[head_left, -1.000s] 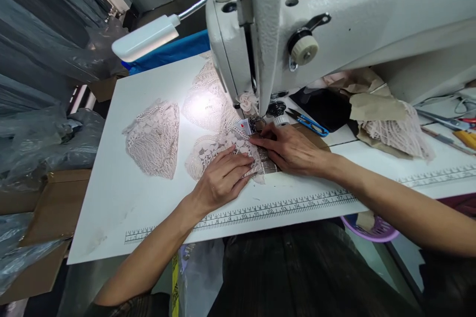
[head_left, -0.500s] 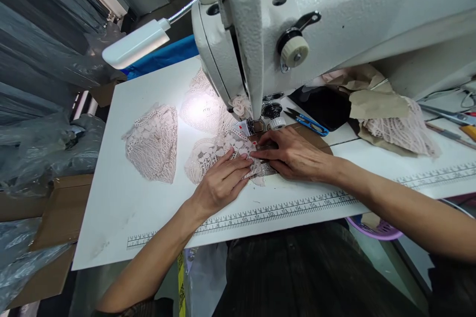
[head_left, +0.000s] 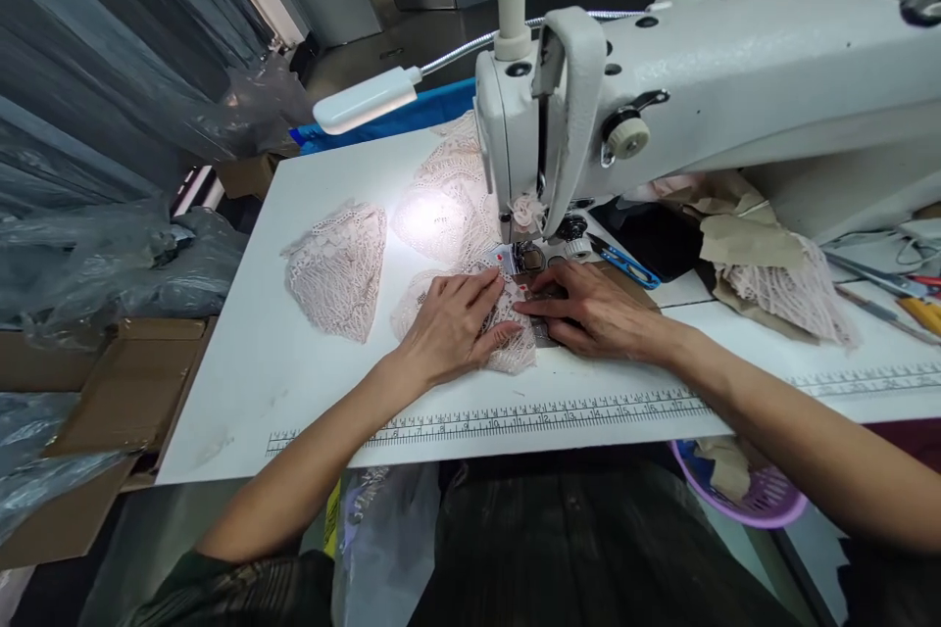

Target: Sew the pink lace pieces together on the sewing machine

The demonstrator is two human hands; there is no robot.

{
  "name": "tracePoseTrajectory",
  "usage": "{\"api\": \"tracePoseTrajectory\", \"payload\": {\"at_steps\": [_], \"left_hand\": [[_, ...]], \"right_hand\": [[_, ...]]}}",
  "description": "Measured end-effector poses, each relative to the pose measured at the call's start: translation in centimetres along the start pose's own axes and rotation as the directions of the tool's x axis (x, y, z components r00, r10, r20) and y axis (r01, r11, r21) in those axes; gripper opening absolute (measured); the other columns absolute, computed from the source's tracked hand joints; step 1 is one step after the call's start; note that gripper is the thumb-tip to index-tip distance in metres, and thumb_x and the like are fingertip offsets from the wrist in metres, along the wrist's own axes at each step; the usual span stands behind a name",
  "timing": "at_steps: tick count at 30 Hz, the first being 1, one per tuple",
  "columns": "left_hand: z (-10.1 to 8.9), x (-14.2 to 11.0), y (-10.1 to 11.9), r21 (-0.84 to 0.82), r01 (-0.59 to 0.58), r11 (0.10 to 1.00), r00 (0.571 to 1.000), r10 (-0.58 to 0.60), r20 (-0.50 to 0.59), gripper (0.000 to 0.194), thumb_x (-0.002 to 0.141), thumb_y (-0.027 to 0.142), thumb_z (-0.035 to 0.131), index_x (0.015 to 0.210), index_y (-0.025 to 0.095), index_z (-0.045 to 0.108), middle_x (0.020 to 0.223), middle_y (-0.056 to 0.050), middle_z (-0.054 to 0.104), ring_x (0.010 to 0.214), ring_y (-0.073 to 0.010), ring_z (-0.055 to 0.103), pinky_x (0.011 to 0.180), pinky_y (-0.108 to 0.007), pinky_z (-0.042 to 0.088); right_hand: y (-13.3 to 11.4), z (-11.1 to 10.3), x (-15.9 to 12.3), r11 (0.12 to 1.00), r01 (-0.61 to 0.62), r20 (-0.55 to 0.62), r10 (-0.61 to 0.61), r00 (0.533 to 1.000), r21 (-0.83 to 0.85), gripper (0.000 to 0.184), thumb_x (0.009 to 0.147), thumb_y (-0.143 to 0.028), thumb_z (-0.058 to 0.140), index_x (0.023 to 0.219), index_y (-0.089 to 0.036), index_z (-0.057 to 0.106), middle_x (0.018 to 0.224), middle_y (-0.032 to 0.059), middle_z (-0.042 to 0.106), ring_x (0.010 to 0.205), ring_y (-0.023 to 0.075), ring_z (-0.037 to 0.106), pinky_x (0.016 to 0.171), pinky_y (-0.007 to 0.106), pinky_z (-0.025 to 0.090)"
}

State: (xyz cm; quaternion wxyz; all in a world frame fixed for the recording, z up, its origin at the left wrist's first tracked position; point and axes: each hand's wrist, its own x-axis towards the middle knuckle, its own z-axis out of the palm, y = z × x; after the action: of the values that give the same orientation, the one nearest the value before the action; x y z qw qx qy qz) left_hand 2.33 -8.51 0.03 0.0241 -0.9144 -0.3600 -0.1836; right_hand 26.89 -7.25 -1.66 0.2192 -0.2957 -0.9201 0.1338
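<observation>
My left hand (head_left: 452, 325) lies flat with fingers spread on a pale pink lace piece (head_left: 515, 353) on the white sewing table (head_left: 242, 382). My right hand (head_left: 588, 309) presses the same lace from the right, fingertips just in front of the presser foot (head_left: 523, 257) of the white sewing machine (head_left: 706, 88). The lace runs under the foot. A second lace piece (head_left: 339, 266) lies apart to the left, and a third (head_left: 441, 201) sits lit under the lamp beam.
A white gooseneck lamp (head_left: 366, 100) hangs over the table's back. Blue thread snips (head_left: 624, 260) lie right of the needle. Beige cloth and lace (head_left: 771, 260) pile under the machine arm. A printed ruler (head_left: 529, 411) lines the front edge. A purple basket (head_left: 757, 500) sits below right; cardboard boxes (head_left: 124, 382) stand left.
My head has pulled back and up, so the machine looks smaller. My left hand has slid forward along the lace toward the presser foot; my right hand stays beside the foot.
</observation>
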Motion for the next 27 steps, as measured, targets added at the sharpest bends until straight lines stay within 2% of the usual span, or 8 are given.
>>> {"api": "tracePoseTrajectory", "payload": {"at_steps": [2, 6, 13, 22, 27], "left_hand": [[0.3, -0.1, 0.2, 0.046, 0.01, 0.999, 1.0, -0.011, 0.024, 0.049, 0.098, 0.049, 0.045, 0.127, 0.01, 0.057, 0.131, -0.018, 0.06, 0.107, -0.0303, 0.06, 0.085, -0.046, 0.045], [0.7, -0.4, 0.6, 0.105, 0.004, 0.994, 1.0, -0.004, -0.006, 0.046, 0.097, 0.047, 0.05, 0.123, 0.011, 0.059, 0.131, -0.017, 0.061, 0.104, -0.0296, 0.059, 0.081, -0.044, 0.041], [0.8, -0.3, 0.4, 0.128, -0.006, 0.992, 1.0, 0.009, -0.025, 0.047, 0.095, 0.049, 0.051, 0.121, 0.01, 0.06, 0.132, -0.015, 0.061, 0.095, -0.0285, 0.058, 0.078, -0.044, 0.039], [-0.7, 0.7, 0.6, 0.098, 0.038, 0.994, 0.991, -0.05, 0.123, 0.052, 0.097, 0.054, 0.043, 0.125, 0.013, 0.058, 0.131, -0.014, 0.061, 0.105, -0.029, 0.055, 0.088, -0.046, 0.037], [-0.7, 1.0, 0.9, 0.175, 0.037, 0.984, 0.981, -0.069, 0.182, 0.047, 0.1, 0.047, 0.04, 0.125, 0.012, 0.058, 0.135, -0.014, 0.058, 0.108, -0.0296, 0.055, 0.086, -0.045, 0.038]], "right_hand": [[0.0, 0.1, 0.0, 1.0, -0.007, -0.008, 0.007, 1.0, -0.001, 0.037, 0.088, -0.019, 0.052, 0.12, -0.025, 0.07, 0.116, 0.0135, 0.057, 0.107, 0.0281, 0.051, 0.088, 0.047, 0.046], [-0.1, 0.3, 0.0, 1.0, 0.002, -0.029, -0.003, 1.0, -0.007, 0.037, 0.088, -0.019, 0.05, 0.118, -0.025, 0.071, 0.115, 0.0137, 0.058, 0.106, 0.0277, 0.051, 0.088, 0.047, 0.046], [-0.1, 0.2, 0.0, 1.0, 0.011, -0.051, -0.012, 0.999, -0.013, 0.036, 0.088, -0.018, 0.051, 0.117, -0.023, 0.072, 0.112, 0.0146, 0.058, 0.104, 0.0276, 0.051, 0.087, 0.046, 0.046], [-0.4, 0.2, -0.1, 1.0, -0.018, -0.023, 0.018, 1.0, -0.014, 0.037, 0.089, -0.019, 0.051, 0.12, -0.025, 0.07, 0.116, 0.0137, 0.057, 0.109, 0.0277, 0.051, 0.09, 0.046, 0.045], [-0.7, 0.3, -0.3, 0.998, -0.051, -0.025, 0.05, 0.998, -0.045, 0.037, 0.09, -0.021, 0.051, 0.122, -0.027, 0.068, 0.116, 0.0131, 0.058, 0.108, 0.0287, 0.051, 0.09, 0.048, 0.045]]}}
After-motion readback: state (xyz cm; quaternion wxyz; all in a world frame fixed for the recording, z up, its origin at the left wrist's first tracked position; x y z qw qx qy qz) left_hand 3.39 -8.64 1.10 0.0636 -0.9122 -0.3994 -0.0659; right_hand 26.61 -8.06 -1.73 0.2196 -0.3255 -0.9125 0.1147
